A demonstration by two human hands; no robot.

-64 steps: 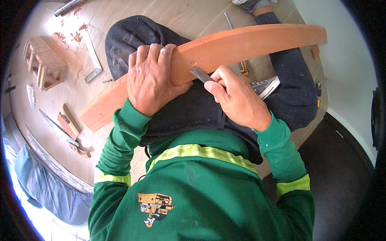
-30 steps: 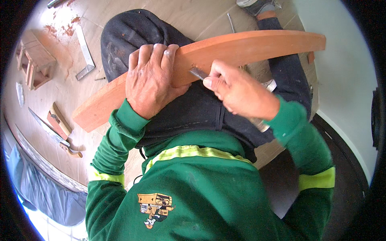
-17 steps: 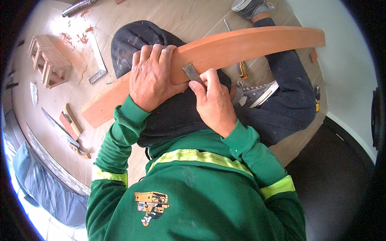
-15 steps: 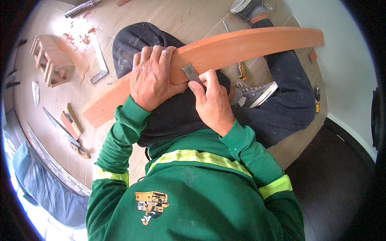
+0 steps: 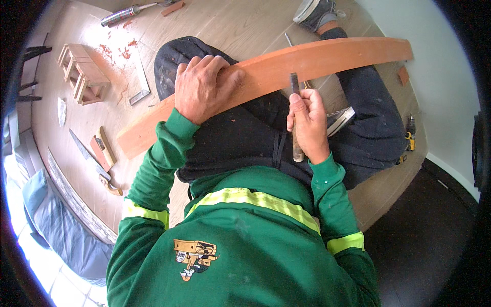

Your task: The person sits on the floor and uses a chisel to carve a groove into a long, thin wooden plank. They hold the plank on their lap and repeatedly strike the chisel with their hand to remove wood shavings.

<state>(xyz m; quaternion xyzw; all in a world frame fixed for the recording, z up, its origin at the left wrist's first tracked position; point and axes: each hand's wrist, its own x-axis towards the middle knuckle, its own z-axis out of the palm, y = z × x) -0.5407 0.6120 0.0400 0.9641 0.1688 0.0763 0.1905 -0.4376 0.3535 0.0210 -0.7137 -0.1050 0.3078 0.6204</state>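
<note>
A long, slightly curved reddish-brown wooden board point(image 5: 317, 60) lies slantwise across my lap and legs, its right end higher up in the picture. My left hand point(image 5: 201, 87) is closed over the board left of its middle, fingers over the far edge and thumb along the face. In my right hand point(image 5: 311, 122) is a chisel point(image 5: 294, 83), gripped around its handle, whose butt shows below my fingers. The narrow side of the blade faces up, and its tip overlaps the board's near edge; whether they touch I cannot tell.
On the floor at left are a small wooden frame point(image 5: 84, 74), a try square point(image 5: 139, 84), a handsaw point(image 5: 92, 157) and a wooden-bodied tool point(image 5: 105, 148). A tube point(image 5: 118, 16) lies beyond reddish shavings. A yellow-black drill point(image 5: 410, 132) is by the right wall point(image 5: 434, 61).
My right hand has drawn the chisel off the board's face toward the right and turned it from flat to edge-up. My left hand still grips the board, its thumb now higher on the face.
</note>
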